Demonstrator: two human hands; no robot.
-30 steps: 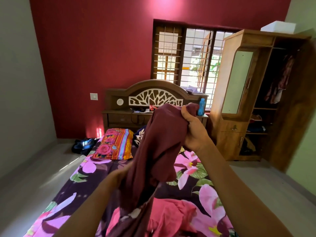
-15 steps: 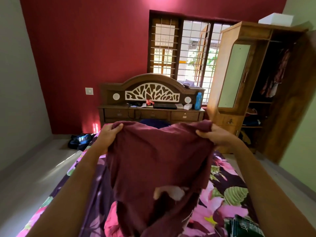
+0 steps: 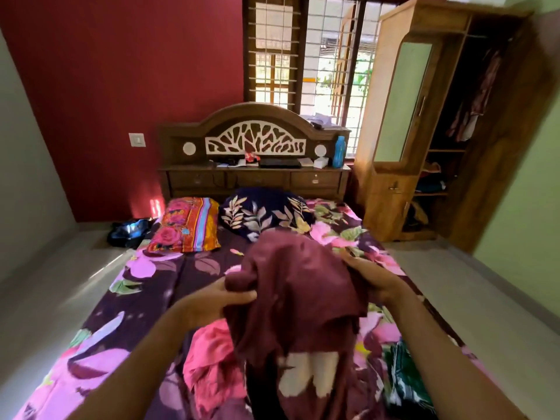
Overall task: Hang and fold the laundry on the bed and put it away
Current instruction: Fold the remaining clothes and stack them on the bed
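The left hand (image 3: 212, 307) and right hand (image 3: 374, 278) each grip an edge of the maroon garment (image 3: 297, 292), held over the bed (image 3: 145, 286). It looks light and floppy (probably thin cloth); corners give the best hold.

Maroon garment (image 3: 297, 298) lower now, bunched rather than spread.

The maroon garment (image 3: 297, 298) hung bunched above the bed (image 3: 151, 298). A pink garment (image 3: 212, 359) lay crumpled beneath it, a green garment (image 3: 406, 380) alongside.
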